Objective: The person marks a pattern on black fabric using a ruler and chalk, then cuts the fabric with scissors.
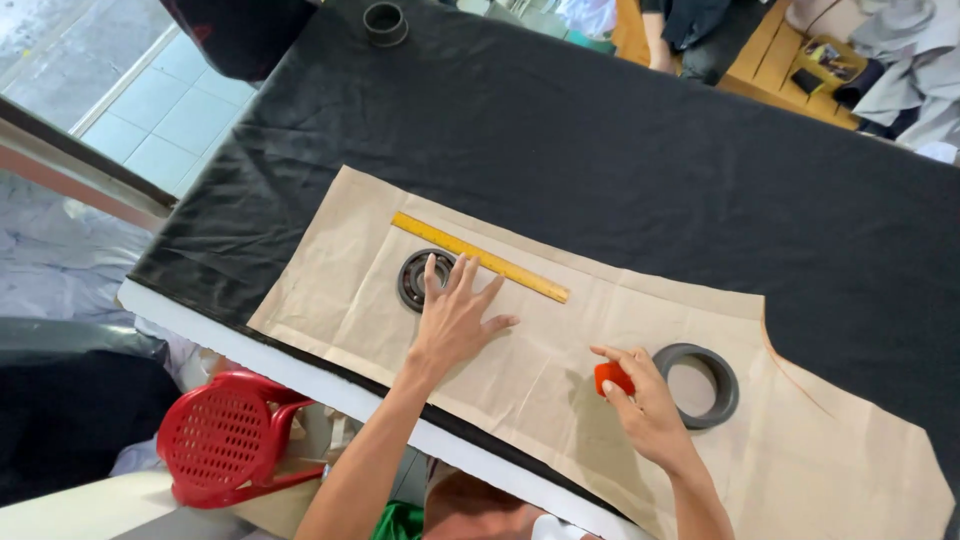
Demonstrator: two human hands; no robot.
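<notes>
A tan paper pattern piece (pixel 340 290) lies on black cloth (pixel 620 140) spread over the table. My left hand (pixel 455 318) rests flat on the paper with fingers spread, fingertips touching a round metal bearing (pixel 412 280) and the edge of a yellow ruler (pixel 478 256). My right hand (pixel 645 400) pinches a small orange piece of chalk (pixel 611 377) against the paper, just left of a grey ring (pixel 700 384) lying on the pattern.
Another grey ring (pixel 385 22) sits at the far edge of the cloth. A red plastic stool (pixel 225 435) stands below the table's near edge. Wooden furniture and clothes (pixel 800 50) are at the far right. Tiled floor (pixel 160 100) shows far left.
</notes>
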